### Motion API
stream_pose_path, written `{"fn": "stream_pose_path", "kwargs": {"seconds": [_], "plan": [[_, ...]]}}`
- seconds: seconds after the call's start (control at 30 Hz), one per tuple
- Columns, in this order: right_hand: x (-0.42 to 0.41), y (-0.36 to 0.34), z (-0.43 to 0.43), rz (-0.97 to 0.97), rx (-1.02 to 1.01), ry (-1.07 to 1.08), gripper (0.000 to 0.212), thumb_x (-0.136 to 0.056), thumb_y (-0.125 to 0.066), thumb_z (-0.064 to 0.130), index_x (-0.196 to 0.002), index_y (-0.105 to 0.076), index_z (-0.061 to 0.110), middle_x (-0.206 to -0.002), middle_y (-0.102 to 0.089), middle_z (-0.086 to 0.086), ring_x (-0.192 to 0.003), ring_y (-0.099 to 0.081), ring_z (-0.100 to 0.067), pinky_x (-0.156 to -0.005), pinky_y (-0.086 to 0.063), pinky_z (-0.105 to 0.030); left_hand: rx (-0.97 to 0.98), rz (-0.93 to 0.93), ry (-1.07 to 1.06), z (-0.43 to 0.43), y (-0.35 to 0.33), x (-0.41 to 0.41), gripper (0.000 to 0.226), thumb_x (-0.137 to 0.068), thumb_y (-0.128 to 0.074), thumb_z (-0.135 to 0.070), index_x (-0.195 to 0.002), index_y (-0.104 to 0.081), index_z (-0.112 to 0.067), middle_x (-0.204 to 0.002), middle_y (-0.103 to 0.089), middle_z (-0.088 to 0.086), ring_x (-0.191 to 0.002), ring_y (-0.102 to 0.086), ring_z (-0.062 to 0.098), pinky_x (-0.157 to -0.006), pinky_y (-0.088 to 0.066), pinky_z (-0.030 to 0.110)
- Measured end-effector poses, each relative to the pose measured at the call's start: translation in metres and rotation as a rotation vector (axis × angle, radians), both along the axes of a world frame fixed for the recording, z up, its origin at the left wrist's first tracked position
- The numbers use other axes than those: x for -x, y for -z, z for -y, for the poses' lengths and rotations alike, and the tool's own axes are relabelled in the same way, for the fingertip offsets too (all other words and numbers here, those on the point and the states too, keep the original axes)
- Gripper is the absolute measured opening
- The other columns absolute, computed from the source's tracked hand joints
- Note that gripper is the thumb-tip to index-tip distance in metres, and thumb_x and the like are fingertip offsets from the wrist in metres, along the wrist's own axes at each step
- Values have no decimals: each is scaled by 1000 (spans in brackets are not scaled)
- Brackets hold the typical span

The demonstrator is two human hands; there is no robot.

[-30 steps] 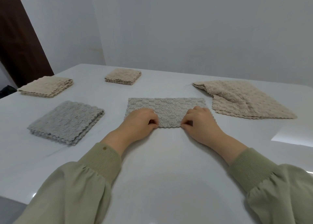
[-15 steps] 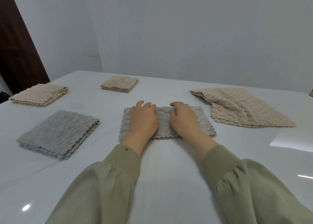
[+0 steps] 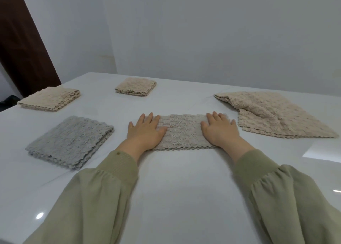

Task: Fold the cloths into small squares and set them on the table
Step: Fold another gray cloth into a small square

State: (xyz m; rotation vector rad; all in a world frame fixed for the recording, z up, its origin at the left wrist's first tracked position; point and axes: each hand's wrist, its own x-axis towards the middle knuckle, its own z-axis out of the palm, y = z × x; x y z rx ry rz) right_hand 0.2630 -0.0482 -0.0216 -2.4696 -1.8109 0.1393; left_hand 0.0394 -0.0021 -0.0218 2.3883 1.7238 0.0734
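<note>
Grey-beige textured cloth [image 3: 181, 132], folded into a long strip w/ scalloped near edge, lay flat at centre of white table [image 3: 184, 188]. Pressed at both ends: left hand [image 3: 145, 131] flat on strip's left end, palm down, fingers spread & pointing away, thumb lying on fabric toward middle. Right hand [image 3: 220, 131] same on right end, palm down, fingers splayed, thumb inward. Neither hand gripping anything – both open wide, just resting on fabric; middle of strip bare between them. Olive-green sleeves [image 3: 103, 197] reaching in from bottom of view, ribbed cuffs at wrists.

Elsewhere on table, well apart from strip: grey folded square [image 3: 71, 141] to left, near side, several layers showing at edge. Beige folded square [image 3: 49, 98] further back at left, close to table edge. Smaller beige folded square [image 3: 136, 86] at back, centre-left. Larger beige cloth [image 3: 273, 114] to right, loosely laid, far-left corner rumpled/turned over, near right hand's fingertips but not touching.

Pale wall [image 3: 203, 31] behind table; dark brown door/panel [image 3: 20, 40] at upper left. Bright reflections on tabletop at far right & lower left
</note>
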Motion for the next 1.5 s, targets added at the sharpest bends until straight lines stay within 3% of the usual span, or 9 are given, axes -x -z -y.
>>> {"fn": "stream_pose_path", "kwargs": {"seconds": [0.23, 0.37, 0.53, 0.67, 1.07, 1.23, 1.3, 1.4, 1.5], "plan": [[-17, 2, 5, -42, -55, 64, 58, -96, -15, 39, -150, -14, 17, -159, -7, -2, -145, -9, -23, -115, -6, -54, -15, 20, -23, 2, 1, 13, 62, -97, -16, -56, -151, -4, -29, -159, 5, -8, -146, 6, 19, -116, 0, 48], [-14, 0, 13, -61, -390, 63, 48, -93, -33, 26, -136, -43, 6, -149, -32, -17, -137, -29, -31, -113, -21, -51, -145, 197, -49, 5, 2, 15, 55, -97, -34, -44, -147, -25, -24, -158, -12, -1, -146, -3, 20, -116, -5, 49], [4, -4, 39, 10, -779, -76, 23, -83, -48, 13, -91, -66, 0, -96, -61, -16, -83, -56, -33, -67, -45, -36, -380, 446, 151, 15, -7, 23, 27, -90, -58, -27, -115, -60, -18, -122, -51, -2, -121, -38, 15, -100, -31, 27], [26, -5, 67, -39, -619, -117, 19, -90, -45, 18, -76, -55, 10, -81, -52, -2, -65, -47, -21, -56, -35, -32, -300, 490, 272, 33, -13, 25, 7, -84, -66, -27, -81, -62, -22, -86, -55, -7, -89, -48, 9, -78, -40, 24], [17, -1, 58, -40, -430, -178, 27, -88, -43, 17, -89, -68, 7, -95, -67, -9, -84, -58, -29, -78, -46, -38, -276, 222, 376, 71, -25, 8, 41, -83, -45, -54, -81, -70, -22, -76, -66, -7, -76, -57, 9, -73, -47, 29], [2, -10, 58, -309, -443, -52, 30, -93, -40, 12, -109, -66, 7, -116, -65, -11, -107, -56, -28, -87, -42, -32, 216, 771, 385, 104, -29, -26, 19, -86, -54, -22, -86, -73, -23, -82, -73, -2, -76, -68, 13, -79, -55, 33], [-1, -11, 64, -355, -467, -32, 32, -94, -40, 12, -116, -62, 7, -123, -60, -10, -115, -51, -25, -91, -38, -31, 116, 899, 276, 99, -28, -26, 22, -88, -53, -12, -91, -73, -22, -85, -73, -3, -80, -69, 13, -83, -55, 35], [6, -9, 70, -307, -495, -61, 32, -94, -42, 14, -120, -59, 10, -125, -57, -7, -120, -46, -22, -95, -35, -30, -261, 674, 11, 74, -26, -11, 23, -88, -51, -15, -99, -71, -20, -103, -69, -4, -94, -61, 14, -87, -46, 26], [24, -7, 70, -219, -519, -107, 29, -92, -43, 18, -114, -61, 10, -117, -60, -7, -111, -50, -23, -90, -39, -33, -261, 408, -100, 60, -21, 1, 25, -92, -47, -22, -108, -67, -19, -112, -59, 1, -103, -55, 20, -83, -40, 27]]}}
